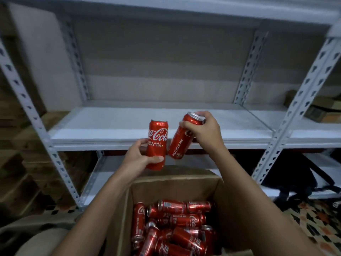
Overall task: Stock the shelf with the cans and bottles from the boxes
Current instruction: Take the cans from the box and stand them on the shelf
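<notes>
Now both hands hold red cans: left hand (pixel 137 157) upright can (pixel 157 143); right hand (pixel 201 129) tilted can (pixel 181 139).

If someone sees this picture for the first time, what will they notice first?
Two red cans held up mid-frame before the white shelf: the left hand grips an upright can, the right hand a tilted can. Below, a cardboard box holds many jumbled cans.
</notes>
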